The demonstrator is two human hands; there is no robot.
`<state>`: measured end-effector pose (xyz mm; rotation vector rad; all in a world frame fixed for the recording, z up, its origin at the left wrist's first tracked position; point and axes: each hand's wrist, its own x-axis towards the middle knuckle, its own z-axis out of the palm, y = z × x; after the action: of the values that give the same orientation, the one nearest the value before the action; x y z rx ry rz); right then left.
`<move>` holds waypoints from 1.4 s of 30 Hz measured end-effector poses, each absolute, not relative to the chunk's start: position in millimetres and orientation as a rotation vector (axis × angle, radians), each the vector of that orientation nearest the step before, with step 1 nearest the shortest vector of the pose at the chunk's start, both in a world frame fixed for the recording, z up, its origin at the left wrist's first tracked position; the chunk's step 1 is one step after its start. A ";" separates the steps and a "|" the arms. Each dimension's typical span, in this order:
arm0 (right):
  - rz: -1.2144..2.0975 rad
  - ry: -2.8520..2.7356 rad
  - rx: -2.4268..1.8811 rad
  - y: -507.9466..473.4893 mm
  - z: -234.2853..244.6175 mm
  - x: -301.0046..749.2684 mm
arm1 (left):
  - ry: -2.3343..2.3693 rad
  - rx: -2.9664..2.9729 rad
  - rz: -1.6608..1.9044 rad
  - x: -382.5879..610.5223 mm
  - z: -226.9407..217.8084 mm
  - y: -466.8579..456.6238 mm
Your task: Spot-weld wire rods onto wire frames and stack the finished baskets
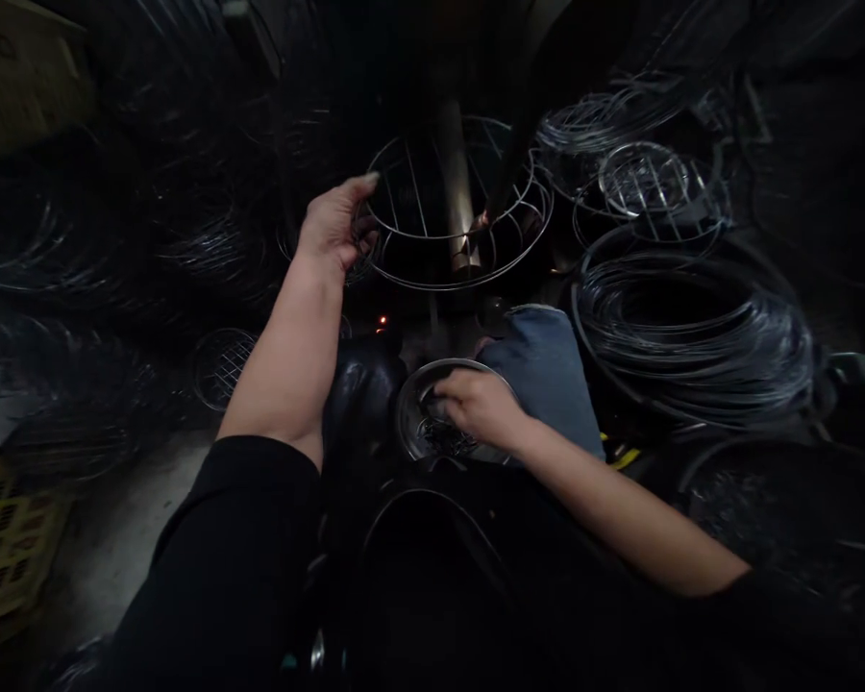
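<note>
My left hand point(335, 226) is raised and grips the near left rim of a round wire cage point(461, 202), which sits around a metal post point(457, 187). My right hand point(480, 404) reaches down into a shallow metal bowl point(410, 413) on my lap, fingers bent into a pile of small dark metal pieces point(447, 440). Whether it has pinched one is not visible. Both sleeves are black.
Stacks of wire rings point(692, 327) lie at the right, with finished wire guards point(645, 183) behind them. More wire frames point(223, 365) fill the dark left side. A yellow plastic crate point(7, 538) stands at the lower left. A denim knee point(544, 365) is beside the bowl.
</note>
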<state>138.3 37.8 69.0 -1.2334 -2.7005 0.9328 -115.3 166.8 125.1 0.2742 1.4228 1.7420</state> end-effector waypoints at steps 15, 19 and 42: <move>1.487 -2.631 -1.428 29.3 60.8 162.8 | 1.360 0.208 1.754 -97.4 138.9 97.3; 1.676 -2.295 -1.346 26.7 68.1 169.2 | 1.340 0.238 1.756 -90.8 141.7 97.4; 1.099 -1.352 -1.240 110.1 138.1 110.8 | 1.303 0.281 1.809 -72.2 147.4 100.7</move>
<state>110.8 110.1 138.1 -1.2399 -1.3519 1.0987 -72.2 100.7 147.4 0.2813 1.3029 1.8091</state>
